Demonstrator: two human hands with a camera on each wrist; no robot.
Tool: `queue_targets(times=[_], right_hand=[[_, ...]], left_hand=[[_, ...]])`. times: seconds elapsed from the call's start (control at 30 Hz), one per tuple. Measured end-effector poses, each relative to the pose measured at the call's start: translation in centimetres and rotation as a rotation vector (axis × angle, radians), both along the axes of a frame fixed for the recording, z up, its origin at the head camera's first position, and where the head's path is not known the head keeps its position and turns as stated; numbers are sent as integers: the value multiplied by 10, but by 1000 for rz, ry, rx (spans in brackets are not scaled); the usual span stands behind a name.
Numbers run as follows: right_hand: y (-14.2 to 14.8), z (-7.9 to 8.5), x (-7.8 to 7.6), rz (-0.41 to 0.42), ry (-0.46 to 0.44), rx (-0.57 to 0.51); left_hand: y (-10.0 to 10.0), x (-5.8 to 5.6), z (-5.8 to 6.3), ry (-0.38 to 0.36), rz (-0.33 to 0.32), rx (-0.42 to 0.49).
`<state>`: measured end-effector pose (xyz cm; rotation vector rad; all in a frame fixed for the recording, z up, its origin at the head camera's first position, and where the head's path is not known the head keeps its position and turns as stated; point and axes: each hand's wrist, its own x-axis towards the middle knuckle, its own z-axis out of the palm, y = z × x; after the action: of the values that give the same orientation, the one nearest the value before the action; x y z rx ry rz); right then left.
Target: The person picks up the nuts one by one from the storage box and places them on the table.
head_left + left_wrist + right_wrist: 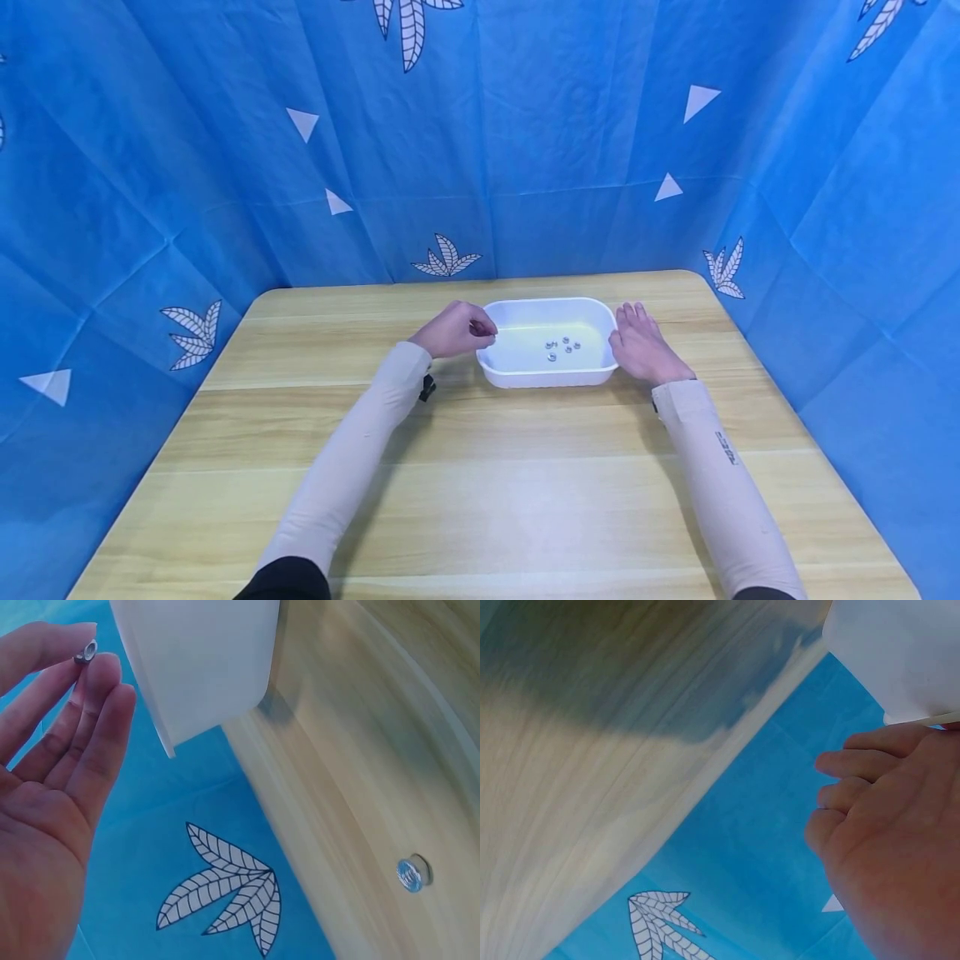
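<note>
A small silver nut (88, 652) sits pinched between the thumb and fingertips of my left hand (457, 330). In the head view this hand is at the left rim of a white plastic basin (547, 377), and its fingers hide the nut. Several silver nuts (552, 357) lie scattered on the basin's floor. My right hand (645, 346) holds the basin's right rim, its fingers lying along the outside in the right wrist view. The thumb there is mostly hidden.
Another silver nut (414, 873) rests on the wooden table (480, 492) in the left wrist view. Blue cloth (555, 208) with leaf and triangle prints hangs behind the table and along both sides.
</note>
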<state>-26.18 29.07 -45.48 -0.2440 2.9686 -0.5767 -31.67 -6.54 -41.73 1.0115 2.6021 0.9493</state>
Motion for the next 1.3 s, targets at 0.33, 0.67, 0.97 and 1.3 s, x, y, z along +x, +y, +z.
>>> queue_targets(times=[0.33, 0.67, 0.97, 1.3], right_hand=[[-1, 1, 1, 3, 4, -2], [-1, 1, 1, 2, 4, -3], [-1, 0, 1, 0, -2, -5], [-1, 0, -1, -4, -6, -15]], left_hand=[[-13, 0, -1, -6, 45, 46], [-27, -2, -3, -37, 90, 90], [-37, -1, -7, -44, 121, 101], [-45, -2, -13, -52, 133, 95]])
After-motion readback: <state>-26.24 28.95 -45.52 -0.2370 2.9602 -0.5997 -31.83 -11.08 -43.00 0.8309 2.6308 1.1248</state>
